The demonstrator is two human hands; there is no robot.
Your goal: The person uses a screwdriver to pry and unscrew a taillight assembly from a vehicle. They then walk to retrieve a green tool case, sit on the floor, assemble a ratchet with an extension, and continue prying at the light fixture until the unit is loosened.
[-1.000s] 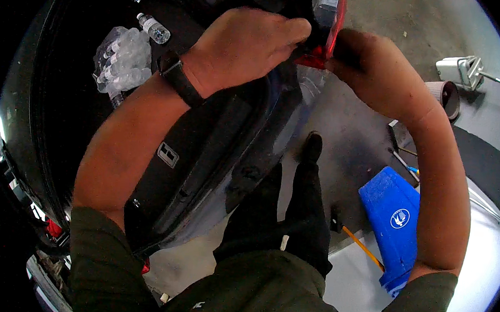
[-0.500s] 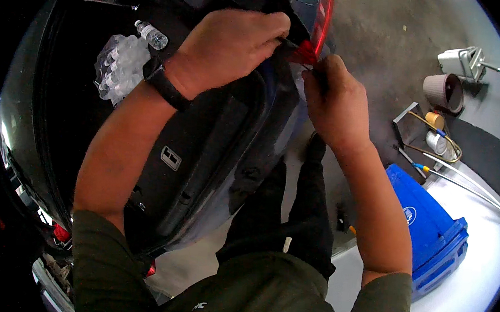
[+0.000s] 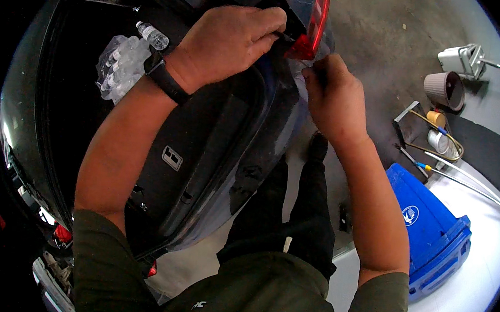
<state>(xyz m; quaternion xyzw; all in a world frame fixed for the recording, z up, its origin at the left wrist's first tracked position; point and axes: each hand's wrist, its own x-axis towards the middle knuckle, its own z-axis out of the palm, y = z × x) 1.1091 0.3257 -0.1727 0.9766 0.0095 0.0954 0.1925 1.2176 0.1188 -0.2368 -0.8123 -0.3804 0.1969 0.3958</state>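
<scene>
A car's red tail light (image 3: 307, 47) is at the top, beside the open trunk (image 3: 217, 134). My left hand (image 3: 231, 43), with a black watch (image 3: 164, 81) on its wrist, is closed in a pinch just left of the light. Something small and dark shows at its fingertips, too little to name. My right hand (image 3: 340, 98) is closed just below the light's lower tip, thumb against curled fingers. A thin, pale sliver shows between its fingertips and the light. What the right fingers grip is hidden.
Inside the trunk lie a bag of plastic bottles (image 3: 121, 65) and a loose bottle (image 3: 152, 35). On the right are a blue bin (image 3: 423, 224), a ribbed pot (image 3: 443, 90), a white device (image 3: 462, 61) and a hose (image 3: 459, 150). My legs (image 3: 304, 199) stand beside the bumper.
My left fingertips have drawn slightly up and left from the tail light. Its lower red corner now shows more plainly between my hands. My right hand stays closed, nearly in place.
</scene>
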